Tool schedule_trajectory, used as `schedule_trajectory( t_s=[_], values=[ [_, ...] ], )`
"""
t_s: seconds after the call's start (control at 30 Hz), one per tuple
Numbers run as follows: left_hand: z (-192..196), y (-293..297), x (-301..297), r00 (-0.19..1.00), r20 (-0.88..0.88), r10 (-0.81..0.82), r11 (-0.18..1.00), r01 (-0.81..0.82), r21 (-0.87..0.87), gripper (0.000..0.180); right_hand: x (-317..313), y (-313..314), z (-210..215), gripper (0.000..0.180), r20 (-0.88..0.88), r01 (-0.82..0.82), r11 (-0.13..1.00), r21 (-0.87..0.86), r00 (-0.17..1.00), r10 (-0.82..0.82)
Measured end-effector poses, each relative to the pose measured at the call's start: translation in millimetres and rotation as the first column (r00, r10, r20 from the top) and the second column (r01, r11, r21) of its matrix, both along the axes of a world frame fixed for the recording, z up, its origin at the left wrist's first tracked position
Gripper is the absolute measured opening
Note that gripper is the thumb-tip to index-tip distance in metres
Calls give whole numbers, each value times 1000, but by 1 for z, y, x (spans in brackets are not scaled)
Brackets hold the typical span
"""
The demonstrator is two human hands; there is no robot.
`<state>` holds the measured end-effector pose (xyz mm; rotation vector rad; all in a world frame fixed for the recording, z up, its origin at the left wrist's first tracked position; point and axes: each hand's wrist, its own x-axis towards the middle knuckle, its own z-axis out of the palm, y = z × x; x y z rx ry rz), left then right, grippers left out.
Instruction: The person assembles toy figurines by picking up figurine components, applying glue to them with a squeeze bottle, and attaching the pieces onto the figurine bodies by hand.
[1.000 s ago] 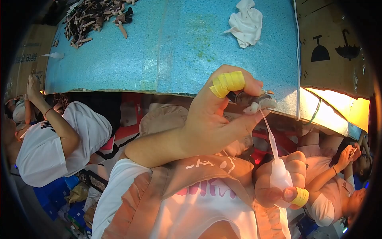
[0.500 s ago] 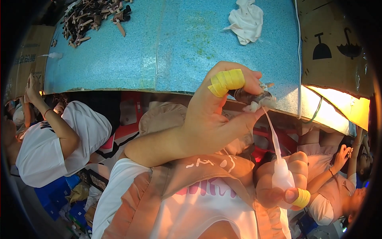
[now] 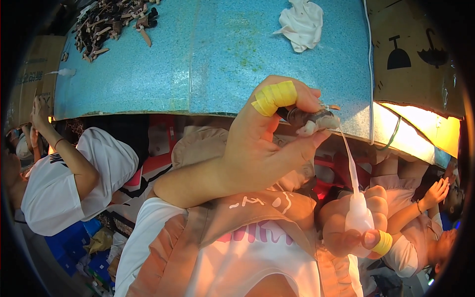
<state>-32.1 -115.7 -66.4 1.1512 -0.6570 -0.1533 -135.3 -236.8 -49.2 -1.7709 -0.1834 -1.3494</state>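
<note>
Near the front edge of the blue speckled counter (image 3: 208, 59), one small dark piece (image 3: 308, 118) is held by the left hand (image 3: 262, 148), whose fingers (image 3: 292, 96) are clamped on it between thumb and forefinger. One band of yellow tape (image 3: 275, 97) is wound around the forefinger of that hand. One white squeeze bottle (image 3: 358, 218) with a long thin nozzle is gripped lower down by the right hand (image 3: 354, 222), its fingers closed around the bottle's body; the nozzle tip is brought up to touch the dark piece. A second band of yellow tape (image 3: 383, 242) is seen on a finger of the right hand.

On the counter, well apart from the hands, one pile of dark and pale small pieces (image 3: 111, 22) is heaped at the far left corner, and one crumpled white cloth (image 3: 302, 22) lies near the far right. One brown cardboard box (image 3: 420, 54) with two black symbols is set beside the counter on the right.

Two other people are seen: one in a white shirt (image 3: 74, 183) at the left, with a hand raised, and one at the lower right (image 3: 425, 222).
</note>
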Motion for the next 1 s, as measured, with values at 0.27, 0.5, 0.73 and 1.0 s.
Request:
schedule_trajectory(
  t_s=[0.27, 0.5, 0.73, 1.0],
  values=[
    [-1, -1, -3, 996, -86, -38, 999, 36, -22, 43, -2, -1, -2, 12, -7, -31, 999, 4, 999, 31],
    [-2, 2, -2, 995, -72, -73, 997, 71, -28, 44, -4, -3, 1, 12, -81, -98, 995, -9, 992, 96],
    [3, 2, -1, 972, -189, -142, 987, 124, -103, 39, 5, -14, 7, 54, -515, 279, 899, 336, 854, -73],
    [3, 2, -7, 963, -268, 8, 1000, -6, 7, 39, 77, -58, -31, 31, -541, 4, 950, 313, 823, 175]
  ],
)
